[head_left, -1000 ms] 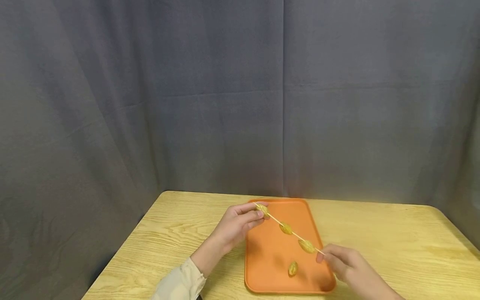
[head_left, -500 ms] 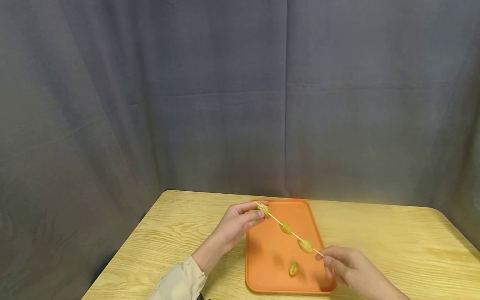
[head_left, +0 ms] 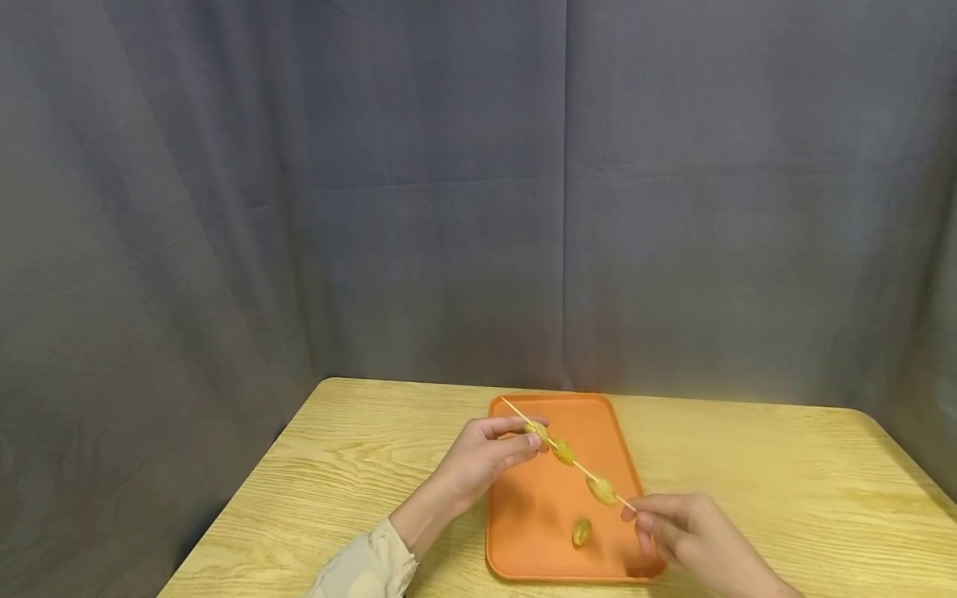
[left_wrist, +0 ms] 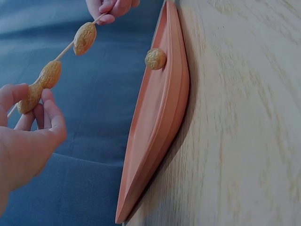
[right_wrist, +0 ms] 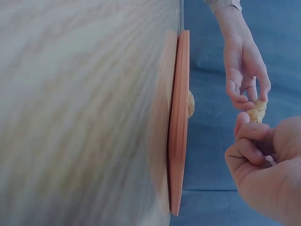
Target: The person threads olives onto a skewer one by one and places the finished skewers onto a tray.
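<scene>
Above the orange tray (head_left: 534,531), a thin wooden skewer (head_left: 514,406) slants down from left to right. Threaded on it are three wrinkled, yellowish-brown oval pieces that look like dried fruit. My left hand (head_left: 478,457) pinches the upper-left piece (left_wrist: 30,98) between thumb and fingers, and the skewer's tip sticks out past it. Right beside it sits the middle piece (head_left: 563,452); the third piece (head_left: 601,490) is further down, with bare stick between. My right hand (head_left: 684,531) pinches the skewer's lower end. One loose piece (head_left: 581,532) lies on the tray's near part.
The tray rests on a light wood-grain table (head_left: 359,448) near its middle, its raised rim running all round. Dark grey-blue curtains (head_left: 449,249) hang behind the table and along both sides.
My left hand has slid the upper-left piece down the skewer, close against the middle one, so more of the tip sticks out. My right hand keeps hold of the lower end, shifted slightly left.
</scene>
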A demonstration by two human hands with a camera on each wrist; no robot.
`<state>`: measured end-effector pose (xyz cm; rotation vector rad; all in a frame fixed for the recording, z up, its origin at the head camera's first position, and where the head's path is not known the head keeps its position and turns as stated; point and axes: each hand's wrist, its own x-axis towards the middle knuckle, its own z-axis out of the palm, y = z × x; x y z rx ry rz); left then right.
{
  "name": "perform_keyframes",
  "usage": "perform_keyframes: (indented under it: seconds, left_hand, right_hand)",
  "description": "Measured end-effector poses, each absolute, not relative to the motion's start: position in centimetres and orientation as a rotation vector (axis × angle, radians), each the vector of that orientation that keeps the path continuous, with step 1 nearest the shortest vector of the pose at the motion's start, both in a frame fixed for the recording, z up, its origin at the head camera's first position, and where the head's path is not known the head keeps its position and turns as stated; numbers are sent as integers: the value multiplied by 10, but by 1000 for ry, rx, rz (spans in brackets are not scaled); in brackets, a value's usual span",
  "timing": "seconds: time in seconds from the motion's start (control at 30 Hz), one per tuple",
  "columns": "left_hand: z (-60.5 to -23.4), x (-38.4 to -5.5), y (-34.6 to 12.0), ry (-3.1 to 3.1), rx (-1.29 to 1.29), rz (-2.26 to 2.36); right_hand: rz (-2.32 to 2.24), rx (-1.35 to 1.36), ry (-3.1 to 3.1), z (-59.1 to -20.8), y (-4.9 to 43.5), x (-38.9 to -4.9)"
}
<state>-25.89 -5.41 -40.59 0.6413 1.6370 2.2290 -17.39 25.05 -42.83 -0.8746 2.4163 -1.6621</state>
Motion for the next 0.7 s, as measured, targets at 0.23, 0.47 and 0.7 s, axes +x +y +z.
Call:
perform_keyframes:
  seconds: [0.23,0.47,0.7]
  left_hand:
    - [-408,-258,-47,1470,661,2263]
    - [-413,-253,-41,1424,641,2285]
    - [-412,-250,-37,1436,557,2270]
  right_hand:
    - [-1738,-777,2343,-428,246,-172]
    - [-1789,-700,2291,-426,240,-167]
    - [-1823,-699,2278,-424,233,-162]
